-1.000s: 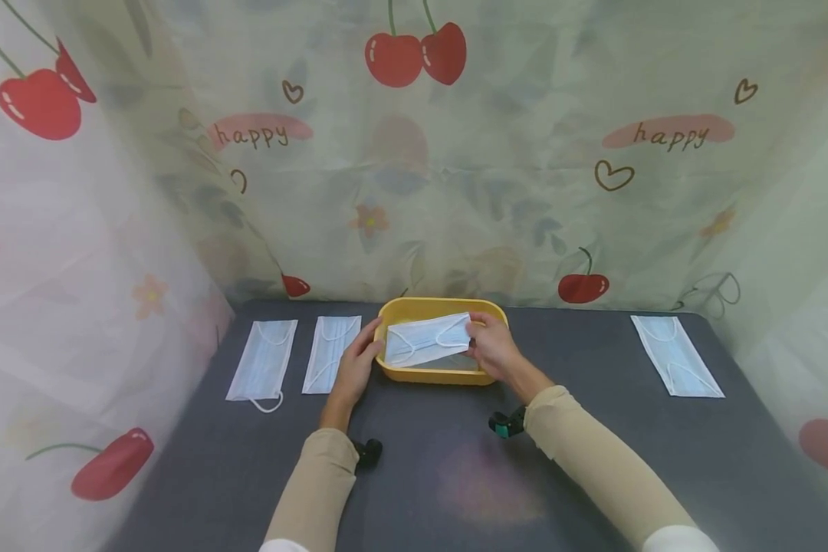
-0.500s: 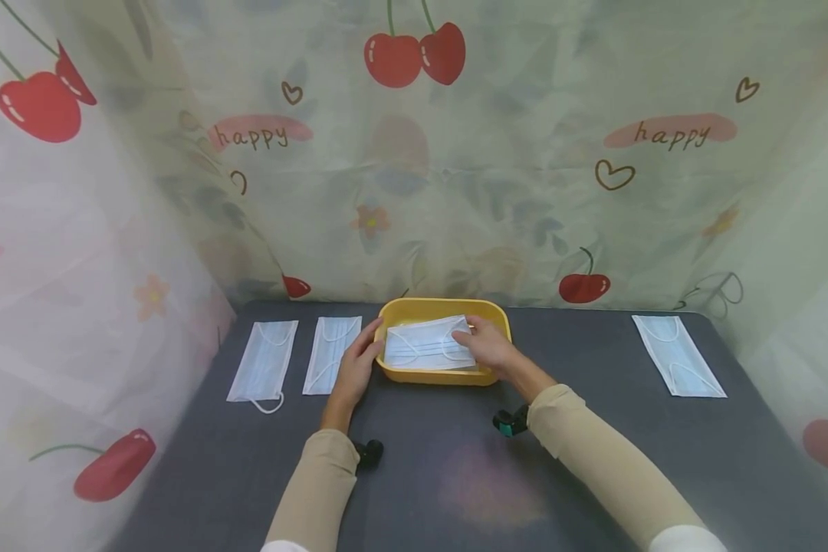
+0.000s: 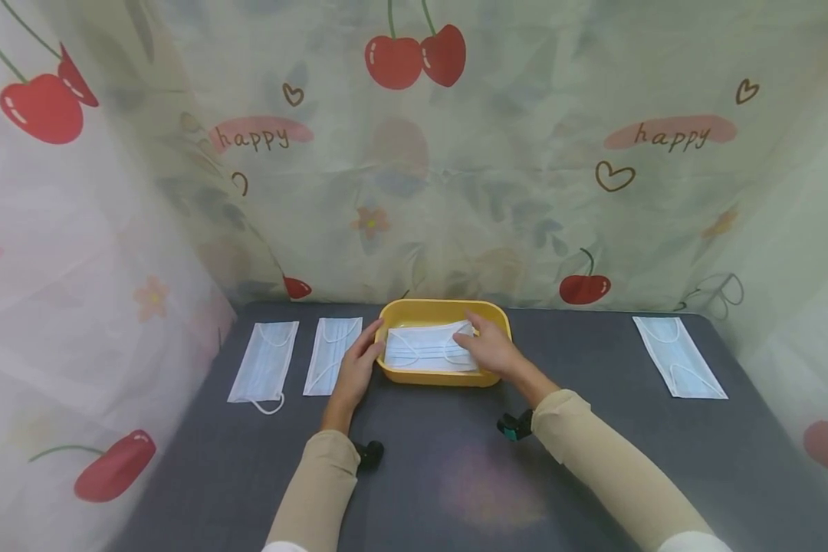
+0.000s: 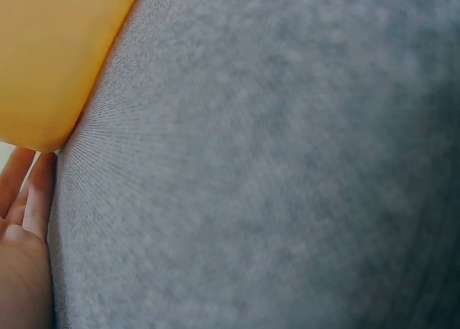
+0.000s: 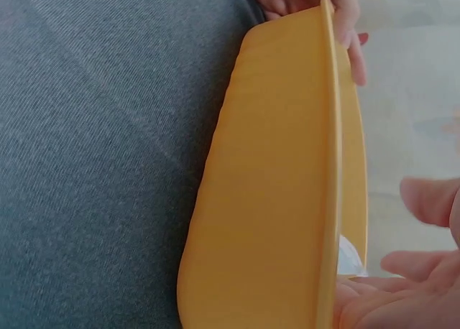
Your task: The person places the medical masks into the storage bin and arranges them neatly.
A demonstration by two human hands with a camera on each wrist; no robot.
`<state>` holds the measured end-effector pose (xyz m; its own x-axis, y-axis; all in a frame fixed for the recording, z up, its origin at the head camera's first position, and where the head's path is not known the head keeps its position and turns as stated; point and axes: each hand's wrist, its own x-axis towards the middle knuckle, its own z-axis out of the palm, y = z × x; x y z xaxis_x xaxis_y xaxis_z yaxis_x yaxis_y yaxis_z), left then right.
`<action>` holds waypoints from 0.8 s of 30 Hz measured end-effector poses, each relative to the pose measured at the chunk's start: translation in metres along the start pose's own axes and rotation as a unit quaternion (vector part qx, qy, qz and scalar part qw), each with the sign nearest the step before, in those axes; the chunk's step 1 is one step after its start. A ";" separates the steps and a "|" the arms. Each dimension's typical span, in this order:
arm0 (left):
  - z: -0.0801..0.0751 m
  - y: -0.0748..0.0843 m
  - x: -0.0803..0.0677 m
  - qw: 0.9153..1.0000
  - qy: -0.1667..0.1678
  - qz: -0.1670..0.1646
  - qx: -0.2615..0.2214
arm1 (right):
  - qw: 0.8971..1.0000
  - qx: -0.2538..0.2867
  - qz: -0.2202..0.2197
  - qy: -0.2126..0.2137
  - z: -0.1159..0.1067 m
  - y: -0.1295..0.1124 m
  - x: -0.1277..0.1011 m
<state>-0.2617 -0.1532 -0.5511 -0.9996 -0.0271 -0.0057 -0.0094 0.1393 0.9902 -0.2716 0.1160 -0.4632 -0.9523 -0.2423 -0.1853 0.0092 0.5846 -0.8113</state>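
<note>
A yellow plastic basin stands at the back middle of the table. Inside lies a pale blue pleated face mask, its white ear loops on top. At the basin's left end my left hand holds the rim, a finger reaching over the edge in the right wrist view. Over the right end is my right hand, thumb and fingers spread apart and gripping nothing. Its fingertips are close to the mask's right edge. In the right wrist view a white mask corner shows beside those fingers.
Two more masks lie left of the basin, an outer mask and an inner mask. Another mask lies far right on the dark grey table. A cherry-print curtain hangs close behind the table.
The mask, pinched by my right hand and tilted above the basin a second ago, now lies flat inside it. My right fingers have let go and spread. My left hand stays on the rim.
</note>
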 end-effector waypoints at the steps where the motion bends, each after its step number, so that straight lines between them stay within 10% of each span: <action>1: 0.000 -0.001 0.000 1.000 0.003 0.001 0.001 | 1.000 -0.010 -0.001 -0.003 0.000 0.000 -0.001; 16: -0.001 0.019 -0.008 1.000 -0.010 -0.018 0.017 | 0.994 -0.093 -0.056 -0.008 -0.007 0.003 -0.019; 24: 0.000 -0.003 0.002 1.000 0.000 0.003 0.005 | 0.964 -0.230 -0.130 0.023 -0.011 0.009 -0.025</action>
<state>-0.2636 -0.1541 -0.5538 -0.9996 -0.0269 0.0014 -0.0027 0.1502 0.9887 -0.2510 0.1357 -0.4601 -0.9171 -0.3980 0.0243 -0.3573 0.7933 -0.4929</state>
